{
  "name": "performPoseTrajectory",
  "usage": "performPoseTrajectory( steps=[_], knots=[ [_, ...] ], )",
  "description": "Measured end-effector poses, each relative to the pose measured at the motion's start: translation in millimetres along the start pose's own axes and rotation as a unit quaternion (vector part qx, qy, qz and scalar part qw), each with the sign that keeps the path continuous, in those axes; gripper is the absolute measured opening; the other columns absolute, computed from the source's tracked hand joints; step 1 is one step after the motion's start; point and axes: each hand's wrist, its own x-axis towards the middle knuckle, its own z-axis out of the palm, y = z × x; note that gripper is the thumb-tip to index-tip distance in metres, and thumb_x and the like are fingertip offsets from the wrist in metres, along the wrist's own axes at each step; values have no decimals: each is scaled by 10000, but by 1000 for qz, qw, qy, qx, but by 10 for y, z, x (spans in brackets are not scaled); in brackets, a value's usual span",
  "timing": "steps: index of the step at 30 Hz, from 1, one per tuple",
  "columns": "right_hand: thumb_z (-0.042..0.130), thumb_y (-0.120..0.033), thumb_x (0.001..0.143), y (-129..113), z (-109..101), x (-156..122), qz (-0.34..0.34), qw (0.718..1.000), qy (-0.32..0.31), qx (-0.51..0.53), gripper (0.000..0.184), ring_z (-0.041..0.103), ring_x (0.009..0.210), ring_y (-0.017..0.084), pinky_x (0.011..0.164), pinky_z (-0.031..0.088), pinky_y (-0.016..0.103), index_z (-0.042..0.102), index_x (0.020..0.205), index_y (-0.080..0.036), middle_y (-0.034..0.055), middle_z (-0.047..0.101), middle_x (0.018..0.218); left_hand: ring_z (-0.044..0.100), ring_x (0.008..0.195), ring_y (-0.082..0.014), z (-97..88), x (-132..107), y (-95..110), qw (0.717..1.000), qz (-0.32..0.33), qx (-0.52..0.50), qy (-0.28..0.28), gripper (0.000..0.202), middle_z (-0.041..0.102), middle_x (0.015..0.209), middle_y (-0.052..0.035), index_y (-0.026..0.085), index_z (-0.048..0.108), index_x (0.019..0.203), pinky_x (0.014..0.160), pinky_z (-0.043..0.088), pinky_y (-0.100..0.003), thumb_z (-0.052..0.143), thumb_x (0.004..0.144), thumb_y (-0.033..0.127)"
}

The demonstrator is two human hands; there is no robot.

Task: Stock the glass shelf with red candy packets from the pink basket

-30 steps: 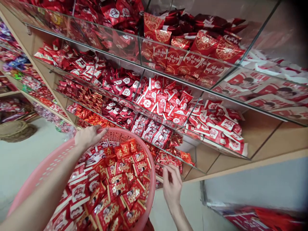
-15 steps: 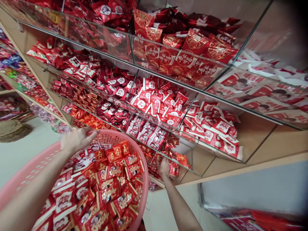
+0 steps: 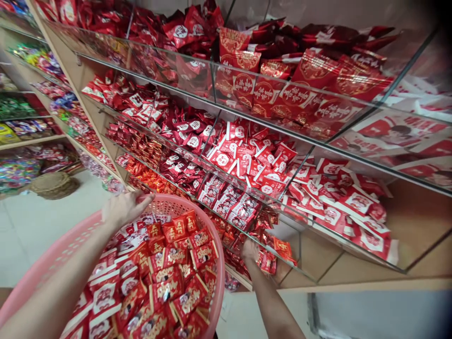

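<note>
My left hand [image 3: 123,209] is closed over the far rim of a pink plastic basket [image 3: 218,278], its thumb lying along the edge. Small red candy packets [image 3: 169,282] with gold print fill the basket, beside white-edged red packets [image 3: 106,294] on its left side. Beyond the basket, my right hand [image 3: 250,249] reaches behind the low glass front of the bottom shelf. It is among small shiny red packets [image 3: 266,260] there, with its fingers hidden. An orange-red packet [image 3: 283,247] lies just to its right.
Tiered shelves with glass fronts [image 3: 233,113] rise ahead, holding several kinds of red packets [image 3: 240,155]. Larger gold-patterned red bags [image 3: 278,89] stand on the top shelf. A woven basket [image 3: 54,185] sits on the tiled floor [image 3: 31,230] at the left.
The view has swung left, so shelves and hands appear shifted to the right, and more of the left shelving shows. My left hand stays on the rim; my right hand remains among the bottom-shelf packets.
</note>
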Motion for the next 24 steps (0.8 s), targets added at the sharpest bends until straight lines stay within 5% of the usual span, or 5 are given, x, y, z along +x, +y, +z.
performPoseTrajectory(
  steps=[6,13,17,21,24],
  knots=[
    [633,-238,768,61,-1,-110,36,996,19,84,263,601,1014,308,868,453,398,609,975,-77,202,650,995,656,880,-347,45,29,-88,1000,0,-1,5,740,716,930,-165,223,652,1056,696,452,-389,152,785,697],
    [626,-433,701,384,10,-672,61,935,102,333,690,630,873,217,736,521,303,384,1272,-132,78,605,979,654,846,-338,58,87,-64,1000,-14,-14,11,730,718,871,-169,224,684,1003,670,436,-372,177,774,696],
    [776,-444,558,457,-118,-1104,165,804,73,567,769,625,755,162,663,531,276,417,1208,-246,-35,585,841,656,842,-320,82,124,-43,1000,-3,-13,9,699,719,885,-159,234,670,1054,664,431,-350,219,768,685],
    [820,-307,576,304,-479,-1509,234,586,-120,767,434,588,598,97,602,528,227,550,907,-226,-60,599,717,653,857,-323,92,147,-25,1000,11,-18,15,713,717,906,-164,228,680,1004,666,429,-348,194,768,694],
    [792,-286,648,103,-815,-1712,213,513,-193,808,284,572,580,82,559,511,201,587,827,-205,-45,619,706,649,859,-337,89,158,-1,999,15,-27,18,752,714,906,-172,223,687,977,661,427,-357,164,759,717]
  ],
)
